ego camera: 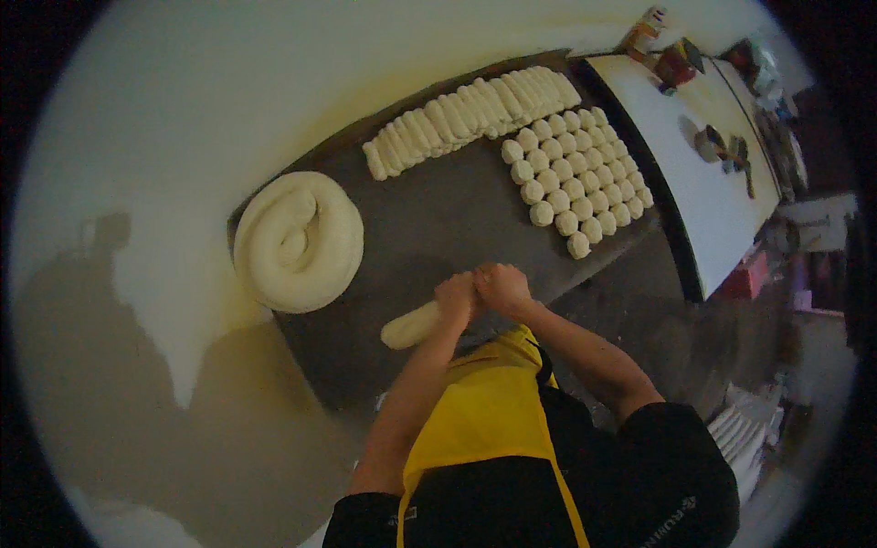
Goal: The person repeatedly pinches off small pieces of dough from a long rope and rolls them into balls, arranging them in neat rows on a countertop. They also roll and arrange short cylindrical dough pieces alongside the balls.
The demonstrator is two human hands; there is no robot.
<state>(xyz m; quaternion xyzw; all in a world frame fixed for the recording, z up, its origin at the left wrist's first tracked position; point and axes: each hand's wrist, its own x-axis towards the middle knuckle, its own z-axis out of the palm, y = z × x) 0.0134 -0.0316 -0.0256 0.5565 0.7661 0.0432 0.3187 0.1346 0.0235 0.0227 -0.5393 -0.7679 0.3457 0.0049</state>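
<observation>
A thick roll of pale dough (411, 326) lies near the front edge of the dark worktop (431, 212). My left hand (455, 296) is closed around the roll's right end. Right beside it, touching it, my right hand (503, 288) has its fingers curled inward; whether dough is inside them is hidden. To the left rests a big coil of dough (299, 241). Rows of small round dough pieces (582, 168) sit at the right, and a long row of dough sticks (473, 113) lies along the back.
A white-topped surface (692, 157) with a dark edge adjoins the worktop on the right. On it are a bottle (644, 33), a red container (678, 63) and a small cup (710, 141). A pale wall (260, 75) runs behind the worktop.
</observation>
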